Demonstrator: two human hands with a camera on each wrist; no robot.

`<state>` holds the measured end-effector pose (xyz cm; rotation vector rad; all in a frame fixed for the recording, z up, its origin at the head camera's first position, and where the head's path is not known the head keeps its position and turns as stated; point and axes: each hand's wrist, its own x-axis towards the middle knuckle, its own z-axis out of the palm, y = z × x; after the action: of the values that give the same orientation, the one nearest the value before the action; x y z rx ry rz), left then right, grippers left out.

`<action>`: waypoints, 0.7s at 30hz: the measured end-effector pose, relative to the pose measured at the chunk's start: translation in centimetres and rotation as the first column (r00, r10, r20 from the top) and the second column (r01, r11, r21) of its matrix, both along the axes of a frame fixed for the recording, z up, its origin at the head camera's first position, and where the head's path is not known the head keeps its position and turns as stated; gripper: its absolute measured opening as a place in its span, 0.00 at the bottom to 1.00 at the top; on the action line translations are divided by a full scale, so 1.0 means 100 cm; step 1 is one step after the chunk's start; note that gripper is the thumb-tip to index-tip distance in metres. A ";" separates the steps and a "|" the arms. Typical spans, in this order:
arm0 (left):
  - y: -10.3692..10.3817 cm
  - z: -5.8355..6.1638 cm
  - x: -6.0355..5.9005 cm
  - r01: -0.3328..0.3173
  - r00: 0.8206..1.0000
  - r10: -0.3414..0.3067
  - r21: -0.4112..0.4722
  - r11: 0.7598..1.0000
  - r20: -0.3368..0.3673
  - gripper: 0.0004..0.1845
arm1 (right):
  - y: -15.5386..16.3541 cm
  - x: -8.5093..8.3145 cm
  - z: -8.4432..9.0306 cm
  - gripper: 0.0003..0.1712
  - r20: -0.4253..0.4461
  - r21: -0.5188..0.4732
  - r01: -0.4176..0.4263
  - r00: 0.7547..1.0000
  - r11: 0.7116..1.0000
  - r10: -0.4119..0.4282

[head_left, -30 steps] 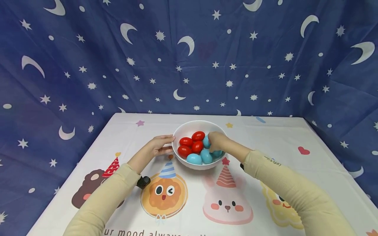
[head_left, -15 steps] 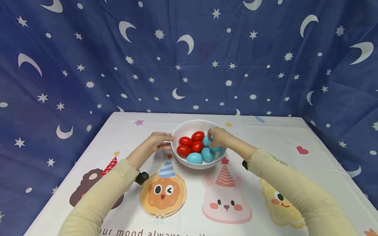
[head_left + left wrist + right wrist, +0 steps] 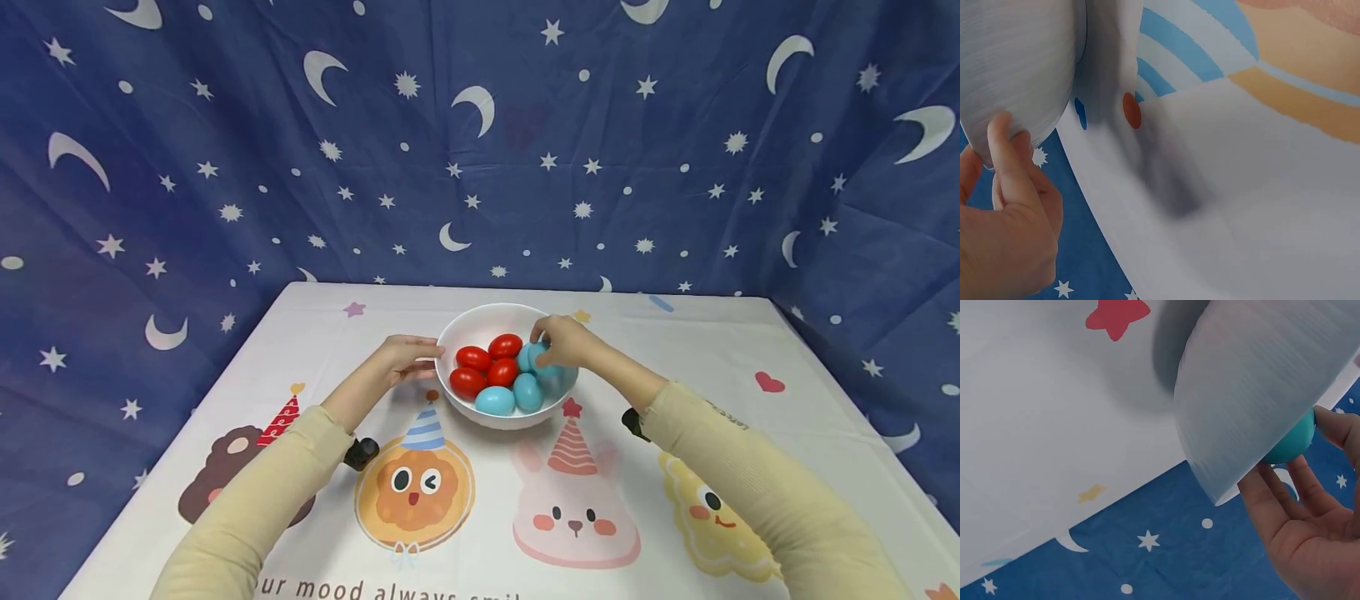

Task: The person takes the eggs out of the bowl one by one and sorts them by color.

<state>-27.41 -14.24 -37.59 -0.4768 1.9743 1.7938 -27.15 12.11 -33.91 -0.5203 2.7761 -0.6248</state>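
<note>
A white bowl (image 3: 508, 422) stands on the table in the head view, holding several red eggs (image 3: 467, 383) on its left side and several blue eggs (image 3: 495, 402) at the front and right. My left hand (image 3: 403, 358) grips the bowl's left rim; in the left wrist view its fingers (image 3: 1007, 162) lie along the outer wall and over the edge. Over the right rim, my right hand (image 3: 570, 340) pinches a blue egg (image 3: 1294, 440) between thumb and fingers, just above the rim in the right wrist view. Part of that egg is hidden behind the bowl wall.
A white tablecloth (image 3: 450, 575) with printed cartoon faces and party hats covers the table. Behind it and at both sides hangs a blue curtain (image 3: 390, 125) with moons and stars. Black wrist cameras (image 3: 362, 454) sit under both sleeves.
My right hand has risen from inside the bowl toward its right rim, bringing a blue egg up with it. The left hand stays at the bowl's left rim.
</note>
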 end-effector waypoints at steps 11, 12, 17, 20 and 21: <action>-0.003 -0.004 -0.001 0.014 1.000 -0.014 0.044 0.999 -0.007 0.26 | 0.012 0.001 0.002 0.21 -0.014 -0.175 -0.017 1.000 0.984 0.015; -0.002 -0.004 0.000 0.012 1.000 -0.012 0.039 0.999 -0.001 0.26 | 0.014 0.001 0.002 0.22 -0.008 -0.192 -0.009 1.000 0.981 0.008; -0.001 -0.002 0.001 0.013 1.000 -0.013 0.035 0.999 0.000 0.26 | 0.019 0.000 0.002 0.23 0.094 -0.337 0.069 0.995 0.939 -0.039; -0.001 -0.002 0.001 0.015 1.000 -0.015 0.038 0.999 -0.006 0.26 | 0.024 -0.001 0.003 0.25 0.167 -0.415 0.128 0.984 0.901 -0.062; -0.001 -0.002 0.001 0.016 1.000 -0.016 0.036 0.999 -0.008 0.26 | 0.025 -0.001 0.004 0.25 0.178 -0.430 0.142 0.982 0.891 -0.070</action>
<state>-27.29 -14.36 -37.80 -0.4423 1.9415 1.8211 -27.23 14.61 -33.53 -0.3807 2.5215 -1.2811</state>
